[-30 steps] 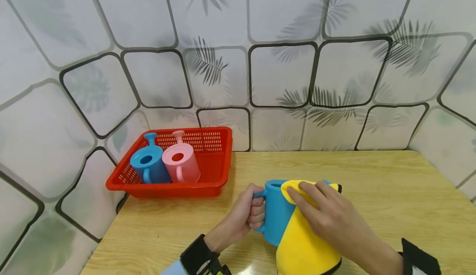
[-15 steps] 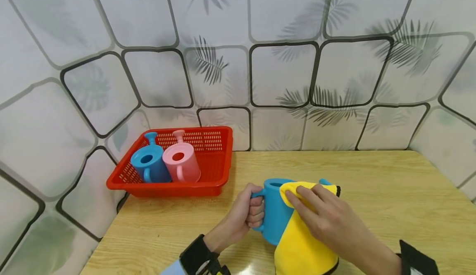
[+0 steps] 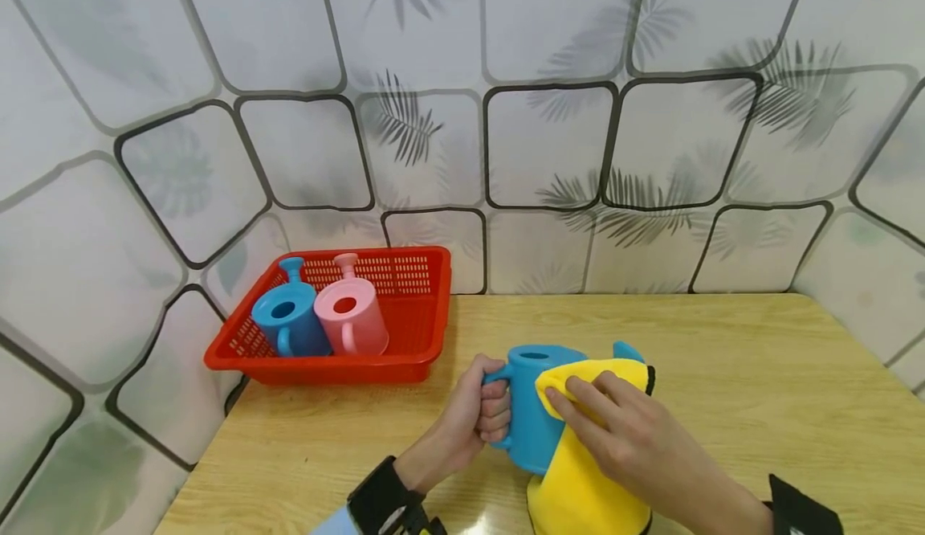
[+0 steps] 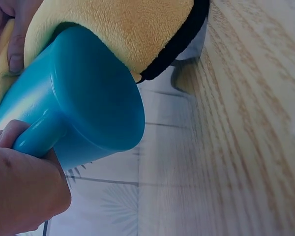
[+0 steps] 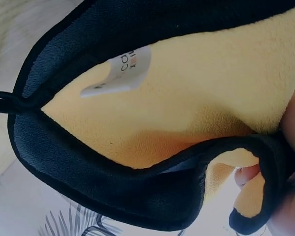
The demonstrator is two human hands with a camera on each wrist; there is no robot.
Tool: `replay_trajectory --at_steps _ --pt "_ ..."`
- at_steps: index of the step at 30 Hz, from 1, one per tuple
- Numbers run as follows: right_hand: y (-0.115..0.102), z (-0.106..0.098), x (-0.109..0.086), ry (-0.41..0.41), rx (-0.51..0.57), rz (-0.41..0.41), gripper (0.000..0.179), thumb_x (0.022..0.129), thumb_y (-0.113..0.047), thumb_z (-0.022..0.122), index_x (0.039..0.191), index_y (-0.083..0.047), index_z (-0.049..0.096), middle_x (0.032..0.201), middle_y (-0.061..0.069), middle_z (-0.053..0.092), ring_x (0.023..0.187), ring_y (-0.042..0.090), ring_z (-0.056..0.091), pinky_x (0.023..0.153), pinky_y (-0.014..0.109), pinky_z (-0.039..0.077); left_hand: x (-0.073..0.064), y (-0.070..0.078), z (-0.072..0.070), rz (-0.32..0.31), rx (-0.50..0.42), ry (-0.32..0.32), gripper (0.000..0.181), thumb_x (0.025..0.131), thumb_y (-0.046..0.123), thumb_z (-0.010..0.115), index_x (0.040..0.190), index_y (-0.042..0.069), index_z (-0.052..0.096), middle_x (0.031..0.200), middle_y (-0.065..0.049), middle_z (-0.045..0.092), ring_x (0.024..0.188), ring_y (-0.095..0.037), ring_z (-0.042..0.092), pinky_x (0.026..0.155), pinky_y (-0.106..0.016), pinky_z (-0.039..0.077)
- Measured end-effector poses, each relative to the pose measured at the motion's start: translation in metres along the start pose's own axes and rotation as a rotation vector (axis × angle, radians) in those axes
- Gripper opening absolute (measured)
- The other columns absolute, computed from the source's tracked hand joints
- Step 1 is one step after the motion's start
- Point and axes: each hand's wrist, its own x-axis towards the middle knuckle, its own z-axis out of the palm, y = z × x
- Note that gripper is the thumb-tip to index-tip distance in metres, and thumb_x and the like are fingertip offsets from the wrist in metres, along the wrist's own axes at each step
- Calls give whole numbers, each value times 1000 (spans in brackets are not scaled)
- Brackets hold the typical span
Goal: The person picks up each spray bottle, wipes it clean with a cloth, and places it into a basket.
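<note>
A blue toy watering can (image 3: 531,422) is held up over the table by its handle, which my left hand (image 3: 470,406) grips with curled fingers. Its spout tip (image 3: 627,351) shows beyond the cloth. Over the can's right side lies a yellow cloth (image 3: 588,487) with a dark edge. My right hand (image 3: 621,430) presses the cloth's upper part against the can wall, fingers and cloth bunched together. In the left wrist view the can's flat base (image 4: 101,93) faces the camera. The right wrist view is mostly filled by the hanging cloth (image 5: 187,98) and its white label (image 5: 123,73).
A red plastic basket (image 3: 412,370) stands at the back left of the wooden table (image 3: 723,374). In it sit a blue watering can (image 3: 303,334) and a pink watering can (image 3: 364,322), side by side. A patterned wall covering (image 3: 549,149) rises behind the table.
My right hand and the cloth have slid a little down and left along the can, baring more of its rim and spout. The can has shifted slightly left in my left hand's grip.
</note>
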Motion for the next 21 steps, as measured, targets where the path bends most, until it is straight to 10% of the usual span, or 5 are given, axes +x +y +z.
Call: replay_trajectory --at_steps 21 --pt "-14 10 -14 -31 47 -171 50 113 -11 23 114 -12 74 100 -2 61 77 12 44 69 20 39 -1 11 -7 81 -50 -30 47 103 36 35 58 23 27 48 14 31 40 -2 29 44 -17 25"
